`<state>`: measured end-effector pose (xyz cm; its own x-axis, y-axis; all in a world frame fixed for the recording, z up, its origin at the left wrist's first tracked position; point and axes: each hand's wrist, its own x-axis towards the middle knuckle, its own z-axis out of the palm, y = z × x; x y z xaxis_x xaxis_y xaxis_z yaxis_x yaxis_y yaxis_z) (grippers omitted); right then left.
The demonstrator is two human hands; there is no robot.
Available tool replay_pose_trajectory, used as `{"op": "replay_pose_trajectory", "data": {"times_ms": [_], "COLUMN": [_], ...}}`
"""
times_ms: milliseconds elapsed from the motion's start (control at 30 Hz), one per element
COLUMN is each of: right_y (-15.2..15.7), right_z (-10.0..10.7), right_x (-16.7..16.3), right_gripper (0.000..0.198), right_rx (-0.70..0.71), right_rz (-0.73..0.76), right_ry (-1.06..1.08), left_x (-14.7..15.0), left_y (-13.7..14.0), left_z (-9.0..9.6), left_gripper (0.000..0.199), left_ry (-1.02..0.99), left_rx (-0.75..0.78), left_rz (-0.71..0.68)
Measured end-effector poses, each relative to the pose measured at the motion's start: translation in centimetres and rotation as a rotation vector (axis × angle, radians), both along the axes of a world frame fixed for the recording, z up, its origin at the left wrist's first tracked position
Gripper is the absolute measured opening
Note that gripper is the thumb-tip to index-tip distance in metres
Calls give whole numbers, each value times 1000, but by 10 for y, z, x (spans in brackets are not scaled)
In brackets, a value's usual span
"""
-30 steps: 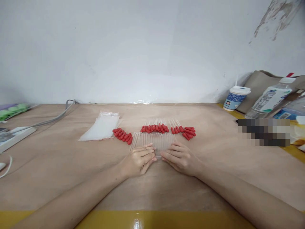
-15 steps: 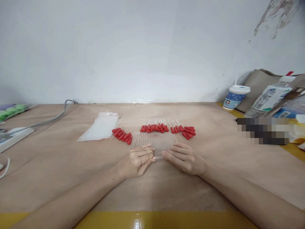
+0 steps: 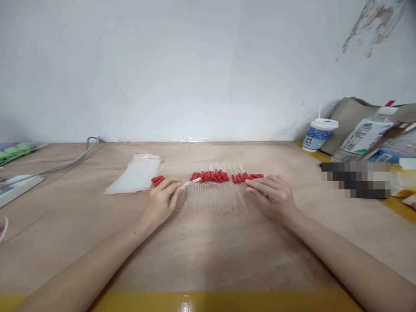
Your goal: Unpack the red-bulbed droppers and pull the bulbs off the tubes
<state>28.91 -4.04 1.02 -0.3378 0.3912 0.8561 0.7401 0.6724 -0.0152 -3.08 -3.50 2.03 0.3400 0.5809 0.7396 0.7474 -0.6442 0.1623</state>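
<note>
My left hand [image 3: 164, 199] is closed in a pinch on a clear thin tube [image 3: 193, 181], whose end points to the right. Under and beside it, a row of clear thin tubes [image 3: 212, 199] lies side by side on the table. Behind that row are droppers with red rubber bulbs [image 3: 212, 175] and clear stems pointing away from me. My right hand [image 3: 274, 193] has its fingers drawn together at the right end, beside loose red bulbs [image 3: 257, 176]; what its fingertips hold, if anything, is hidden. More loose red bulbs [image 3: 157, 180] show partly behind my left hand.
Clear plastic bags [image 3: 133, 173] lie flat to the left. A grey cable [image 3: 73, 164] runs to a white power strip [image 3: 22, 186]. At the right stand a blue paper cup [image 3: 317, 136], a plastic bottle [image 3: 367, 136] and a beige bag [image 3: 344, 115].
Both hands have moved apart and away from the near edge of the tube row. My left hand now has one tube lifted; my right hand has shifted right to the loose bulbs.
</note>
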Motion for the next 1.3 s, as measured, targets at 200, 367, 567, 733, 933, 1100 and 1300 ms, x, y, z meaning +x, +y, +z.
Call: {"op": "replay_pose_trajectory", "data": {"times_ms": [200, 367, 567, 733, 933, 1100, 1300], "right_y": [18, 26, 38, 44, 43, 41, 33], "right_z": [1, 4, -8, -18, -18, -20, -16], "right_x": [28, 43, 53, 54, 48, 43, 35], "right_gripper": [29, 30, 28, 28, 33, 32, 25], "right_rx": [-263, -312, -468, -562, -468, -451, -371], "right_rz": [-262, -411, -363, -312, -303, -278, -176], "right_ry": [257, 477, 620, 704, 629, 563, 323], "left_x": [-7, -7, -3, 4, 14, 21, 23], "left_y": [11, 15, 18, 4, -21, -28, -25], "left_z": [-10, -17, -23, -14, 7, 7, 0], "left_gripper": [24, 23, 23, 23, 33, 33, 31], "left_ry": [132, 281, 317, 265, 454, 475, 363], "left_rx": [102, 275, 239, 22, -82, -127, -183], "left_rz": [108, 115, 22, -16, 152, 310, 186]}}
